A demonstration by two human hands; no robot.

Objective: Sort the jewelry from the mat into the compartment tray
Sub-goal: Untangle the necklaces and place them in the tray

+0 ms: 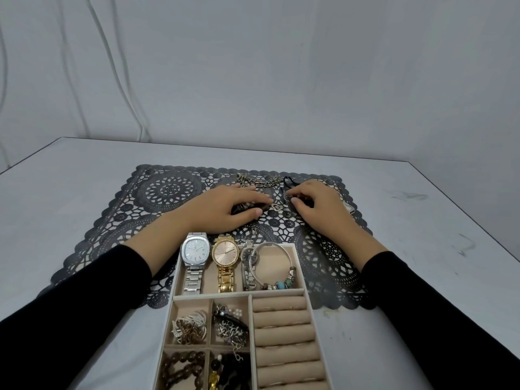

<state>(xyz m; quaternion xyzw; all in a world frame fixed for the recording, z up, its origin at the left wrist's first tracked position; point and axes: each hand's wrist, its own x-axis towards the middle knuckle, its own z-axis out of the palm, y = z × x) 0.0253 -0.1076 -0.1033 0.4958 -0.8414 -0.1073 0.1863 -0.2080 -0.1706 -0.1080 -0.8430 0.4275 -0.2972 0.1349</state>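
Left hand point(225, 211) is gripping a dark piece point(249, 207); right hand point(319, 205) is pinching a small ring point(286, 197). Chain point(260, 180) is lying crosswise, just beyond left fingertips point(251, 188).

No text, brand or number can be read; the square silver watch's pale dial point(195, 250) perhaps bears markings, too small to read.
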